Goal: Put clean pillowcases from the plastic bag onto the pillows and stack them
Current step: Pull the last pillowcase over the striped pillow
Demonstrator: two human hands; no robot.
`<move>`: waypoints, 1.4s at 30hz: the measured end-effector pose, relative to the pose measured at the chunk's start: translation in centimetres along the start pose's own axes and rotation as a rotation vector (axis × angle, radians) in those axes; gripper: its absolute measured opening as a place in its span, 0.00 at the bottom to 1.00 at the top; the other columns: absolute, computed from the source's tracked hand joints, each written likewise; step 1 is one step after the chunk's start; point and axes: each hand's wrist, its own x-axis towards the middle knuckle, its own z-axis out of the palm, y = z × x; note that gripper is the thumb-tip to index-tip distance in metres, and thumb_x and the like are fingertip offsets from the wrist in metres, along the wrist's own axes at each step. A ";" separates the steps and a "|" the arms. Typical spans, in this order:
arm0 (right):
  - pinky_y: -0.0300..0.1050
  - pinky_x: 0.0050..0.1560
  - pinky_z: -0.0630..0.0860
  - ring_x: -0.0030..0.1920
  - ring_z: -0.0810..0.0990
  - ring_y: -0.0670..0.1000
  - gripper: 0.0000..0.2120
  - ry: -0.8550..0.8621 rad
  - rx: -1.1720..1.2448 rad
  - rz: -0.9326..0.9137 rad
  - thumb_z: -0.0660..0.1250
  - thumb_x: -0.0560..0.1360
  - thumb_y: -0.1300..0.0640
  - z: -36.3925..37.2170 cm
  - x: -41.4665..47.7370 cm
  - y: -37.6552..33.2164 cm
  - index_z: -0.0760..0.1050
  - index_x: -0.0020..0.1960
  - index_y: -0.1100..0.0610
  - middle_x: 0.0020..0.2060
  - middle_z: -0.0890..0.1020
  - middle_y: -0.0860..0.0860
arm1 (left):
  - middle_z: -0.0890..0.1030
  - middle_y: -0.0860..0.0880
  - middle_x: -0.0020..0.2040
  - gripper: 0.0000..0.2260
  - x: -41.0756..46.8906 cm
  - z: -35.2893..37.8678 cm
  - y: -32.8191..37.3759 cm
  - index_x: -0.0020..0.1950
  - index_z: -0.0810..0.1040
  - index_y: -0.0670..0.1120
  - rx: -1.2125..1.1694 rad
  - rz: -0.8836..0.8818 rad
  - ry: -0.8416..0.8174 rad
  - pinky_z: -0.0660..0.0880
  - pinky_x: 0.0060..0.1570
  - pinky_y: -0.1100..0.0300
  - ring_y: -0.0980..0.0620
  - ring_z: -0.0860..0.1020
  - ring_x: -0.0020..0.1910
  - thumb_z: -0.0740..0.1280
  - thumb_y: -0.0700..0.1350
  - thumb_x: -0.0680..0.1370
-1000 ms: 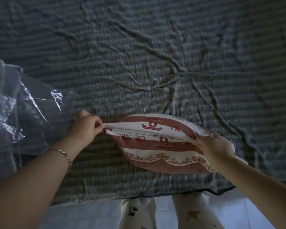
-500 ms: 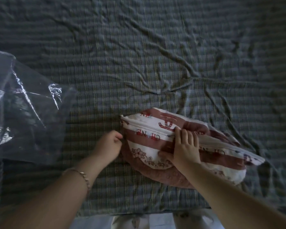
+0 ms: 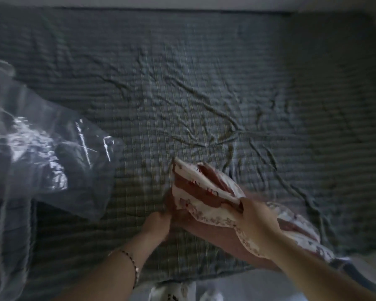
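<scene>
A pillow in a white and reddish-brown printed pillowcase (image 3: pixel 206 192) lies near the bed's front edge, its open end lifted and pointing away from me. My right hand (image 3: pixel 256 222) grips the case's near flap with curled fingers. My left hand (image 3: pixel 156 224) grips the pillow's lower left corner; its fingertips are hidden under the fabric. A clear plastic bag (image 3: pixel 41 153) with dark folded cloth inside lies crumpled at the left. The frame is motion-blurred.
A wrinkled grey-green checked sheet (image 3: pixel 204 94) covers the bed. The bed's front edge runs along the bottom, with pale floor and my patterned trouser legs (image 3: pixel 176 294) below it. A light wall strip borders the far side.
My right hand slid down from the pillow's top to the case's near flap and lifted it. My left hand moved lower under the left corner. The pillow's open end rose.
</scene>
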 end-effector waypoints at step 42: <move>0.40 0.35 0.71 0.39 0.77 0.52 0.17 0.196 0.651 -0.249 0.59 0.79 0.46 -0.9 -22.3 -60.0 0.71 0.38 0.57 0.37 0.78 0.53 | 0.77 0.42 0.61 0.19 -29.4 -58.0 -13.8 0.65 0.74 0.42 -0.492 0.607 0.751 0.66 0.52 0.61 0.42 0.75 0.59 0.64 0.51 0.77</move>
